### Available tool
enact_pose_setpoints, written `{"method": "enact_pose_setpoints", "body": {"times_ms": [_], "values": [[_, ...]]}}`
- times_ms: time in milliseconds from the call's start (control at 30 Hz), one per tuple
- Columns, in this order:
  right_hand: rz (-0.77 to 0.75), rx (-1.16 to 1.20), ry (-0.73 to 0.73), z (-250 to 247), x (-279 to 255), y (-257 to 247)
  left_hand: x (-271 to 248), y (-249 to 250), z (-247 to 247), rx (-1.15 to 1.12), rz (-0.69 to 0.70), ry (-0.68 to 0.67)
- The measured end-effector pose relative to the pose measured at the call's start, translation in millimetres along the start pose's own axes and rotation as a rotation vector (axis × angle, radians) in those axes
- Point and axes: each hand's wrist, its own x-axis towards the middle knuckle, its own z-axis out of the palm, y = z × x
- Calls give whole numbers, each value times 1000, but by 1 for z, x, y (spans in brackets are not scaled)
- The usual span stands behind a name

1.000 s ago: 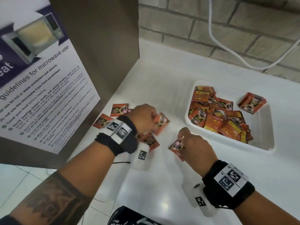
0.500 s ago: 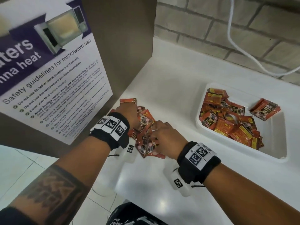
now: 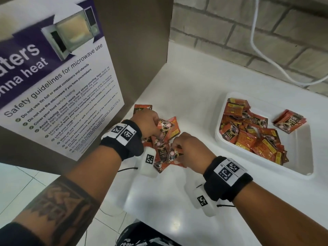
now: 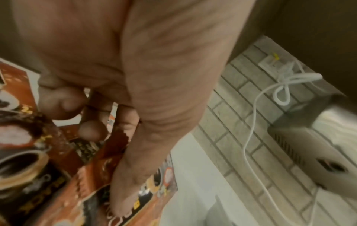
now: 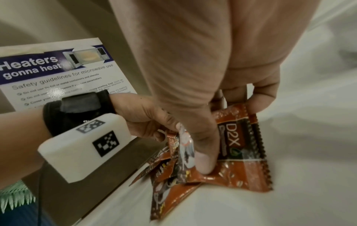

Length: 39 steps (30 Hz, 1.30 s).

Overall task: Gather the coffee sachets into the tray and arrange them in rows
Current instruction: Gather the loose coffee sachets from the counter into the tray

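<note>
Sachets, loose: bunched heap of coffee sachets (image 3: 164,148) on the white desk (image 3: 186,89), well left of the tray (image 3: 262,137), pressed between both hands.
Left hand (image 3: 148,122): fingers curled round the far side of the heap, thumb pinning one packet in the left wrist view.
Right hand (image 3: 186,148): clenched on the near side, thumb (image 5: 204,159) and fingers pinching a "D2X" sachet (image 5: 239,146).
Tray: already holds a jumbled pile of sachets (image 3: 252,135), none in rows; one small stack lies apart toward the tray's far right.
Risk: the slick, overlapping foil packets would likely slide out of a two-handed scoop on the way to the tray; outer ones, barely gripped, look likeliest to drop.
Stray: one sachet (image 3: 142,108) lies behind the left hand, beyond the heap, easily missed.
Surroundings: microwave safety poster (image 3: 58,89) far left of the tray; white cable (image 3: 266,55) on the brick wall behind it.
Obstruction: none visible between heap and tray.
</note>
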Motion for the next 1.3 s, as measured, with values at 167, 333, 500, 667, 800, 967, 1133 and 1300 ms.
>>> {"method": "enact_pose_setpoints", "body": {"times_ms": [167, 333, 500, 667, 800, 967, 1133, 1300], "values": [[-26, 62, 11, -8, 4, -7, 1, -5, -21, -146, 23, 27], [-92, 44, -46, -10, 17, -20, 2, -6, -36, -156, 30, 78], [-98, -81, -42, -7, 31, -33, -4, -8, -44, 29, -9, 143], [-49, -144, -56, -5, 40, -36, -10, -14, -32, 298, -68, 6], [-4, -167, -71, -7, 42, -36, -9, -19, -16, 222, -41, -15], [32, -189, -35, -6, 40, -34, -3, -20, -9, 308, -18, 12], [112, -156, 4, 2, 37, -28, 1, -21, -5, 344, -4, 22], [165, -149, 0, 3, 35, -30, 6, -5, -4, 332, 110, -35]]}}
